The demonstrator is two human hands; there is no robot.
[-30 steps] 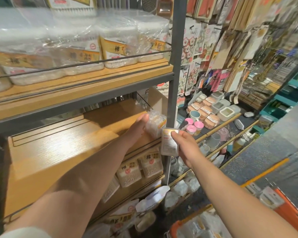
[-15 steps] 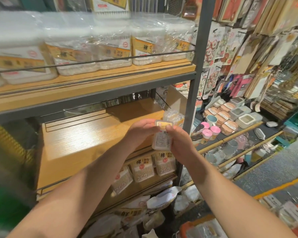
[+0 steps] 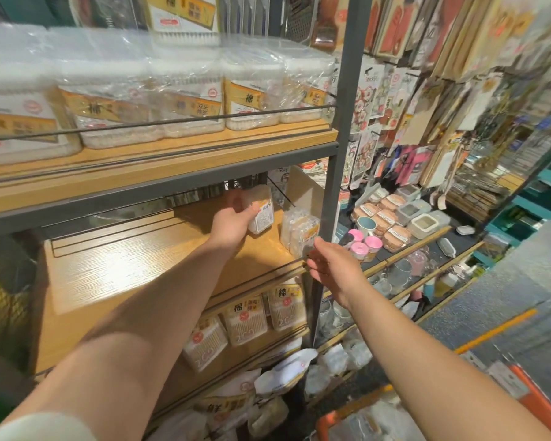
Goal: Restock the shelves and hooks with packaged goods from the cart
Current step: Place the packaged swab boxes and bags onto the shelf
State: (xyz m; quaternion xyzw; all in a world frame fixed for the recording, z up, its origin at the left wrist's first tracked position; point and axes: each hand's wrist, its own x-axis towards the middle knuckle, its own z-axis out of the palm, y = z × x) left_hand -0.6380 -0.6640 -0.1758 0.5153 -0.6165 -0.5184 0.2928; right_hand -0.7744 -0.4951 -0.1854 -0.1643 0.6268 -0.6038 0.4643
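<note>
The small clear plastic pack with a white and yellow label (image 3: 261, 211) is gripped by the left hand (image 3: 233, 222), fingers curled round it, above the rear of the bare wooden middle shelf (image 3: 134, 268). The right hand (image 3: 326, 265) hangs empty near the shelf's front edge, fingers loosely spread. Risk noted: the pack could be knocked against the row of clear packs (image 3: 299, 230) just beside it and topple them, or be set down tilted.

Single camera on my head, facing forward and down, close to the wooden shelf (image 3: 115, 268) I reach into.
</note>
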